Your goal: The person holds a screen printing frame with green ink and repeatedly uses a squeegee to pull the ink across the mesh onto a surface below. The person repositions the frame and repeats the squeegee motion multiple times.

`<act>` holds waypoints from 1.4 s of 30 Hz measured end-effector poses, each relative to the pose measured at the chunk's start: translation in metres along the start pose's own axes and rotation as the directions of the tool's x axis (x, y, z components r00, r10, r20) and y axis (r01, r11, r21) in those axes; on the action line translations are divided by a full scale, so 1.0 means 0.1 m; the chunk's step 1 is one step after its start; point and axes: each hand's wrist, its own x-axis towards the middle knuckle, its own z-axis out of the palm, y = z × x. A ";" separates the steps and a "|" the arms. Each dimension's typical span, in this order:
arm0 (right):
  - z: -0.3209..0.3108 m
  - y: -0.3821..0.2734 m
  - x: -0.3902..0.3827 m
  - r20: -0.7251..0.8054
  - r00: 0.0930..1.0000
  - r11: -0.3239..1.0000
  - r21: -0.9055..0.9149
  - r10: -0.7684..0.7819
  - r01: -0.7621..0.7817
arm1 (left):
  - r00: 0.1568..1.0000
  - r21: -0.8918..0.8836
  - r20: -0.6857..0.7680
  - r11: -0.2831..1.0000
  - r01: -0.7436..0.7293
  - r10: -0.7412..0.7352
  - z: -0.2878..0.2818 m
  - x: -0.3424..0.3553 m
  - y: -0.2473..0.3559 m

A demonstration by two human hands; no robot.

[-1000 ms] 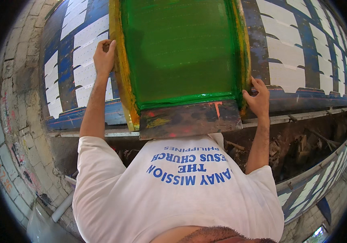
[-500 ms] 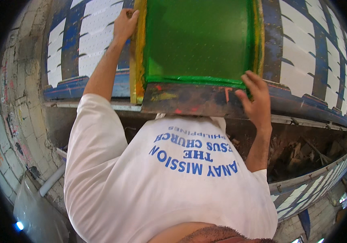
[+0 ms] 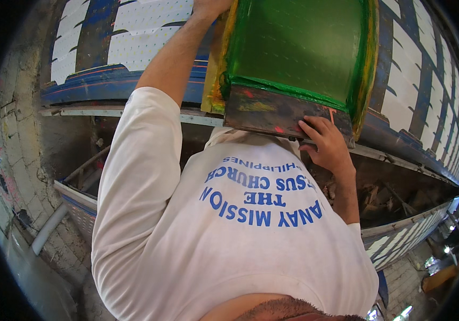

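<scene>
A screen printing frame (image 3: 293, 48) with translucent green mesh and yellow-stained sides lies over the long printing table, slightly turned. Along its near end runs a dark, paint-spotted board (image 3: 261, 109). My right hand (image 3: 328, 147) is closed on the near edge of this board, fingers on top and thumb at the lower edge. At the top rim, my left hand (image 3: 211, 6) is beside the frame's far left side; its fingers are mostly cut off by the picture's edge. White cut pieces (image 3: 146, 35) with small dots lie in rows on the table left of the frame.
More white pieces (image 3: 400, 75) run along the dark blue table (image 3: 127, 85) to the right. Behind me stands another table (image 3: 400, 243) with similar pieces, and a dark gap with debris (image 3: 384, 198) lies between. A block wall (image 3: 20, 144) rises at left.
The frame now sits further right in view and more slanted. My right hand has come from its near right corner onto the dark board. My left hand has gone further up, partly out of view.
</scene>
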 end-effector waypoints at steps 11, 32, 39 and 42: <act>0.23 -0.08 0.26 -0.130 0.984 0.969 -0.197 0.121 -0.146 | 0.995 0.129 0.083 0.990 -0.057 0.047 0.02 0.05 -0.10; -0.85 2.27 3.31 -0.297 0.925 0.833 -0.428 0.235 -0.349 | 0.993 0.112 0.014 0.987 0.119 -0.121 -0.02 0.03 0.07; -1.24 2.99 4.06 -0.298 0.942 0.824 -0.487 0.156 -0.291 | 0.991 0.213 0.004 0.968 0.130 -0.134 -0.06 0.02 0.18; -1.45 3.11 4.21 -0.238 0.955 0.823 -0.496 0.178 -0.277 | 0.987 0.259 -0.006 0.953 0.155 -0.159 -0.06 0.02 0.21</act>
